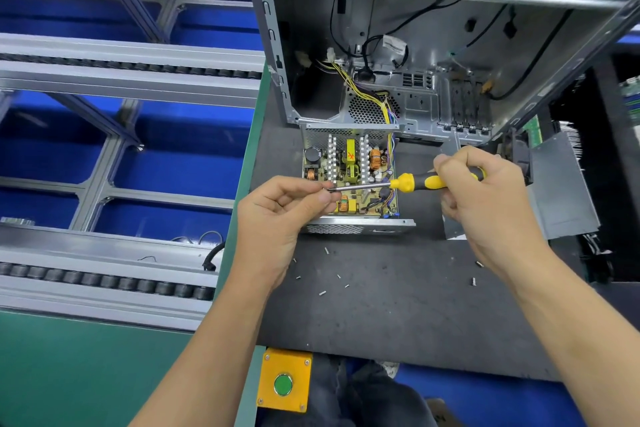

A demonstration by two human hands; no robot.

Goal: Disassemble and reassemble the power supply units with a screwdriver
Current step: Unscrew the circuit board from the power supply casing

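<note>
Right hand (485, 191) grips screwdriver (412, 183); left hand (280, 215) pinches tip.

Yellow button box (284, 381) at mat edge; roller conveyor (104, 282) left.

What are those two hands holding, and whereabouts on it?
A screwdriver: the right hand grips its yellow-and-black handle, while the left hand pinches the tip of its metal shaft.

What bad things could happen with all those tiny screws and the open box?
The loose screws scattered on the dark mat could roll off or get lost. The screwdriver, held by the right hand with its tip pinched by the left hand, might slip and scratch the open power supply.
</note>
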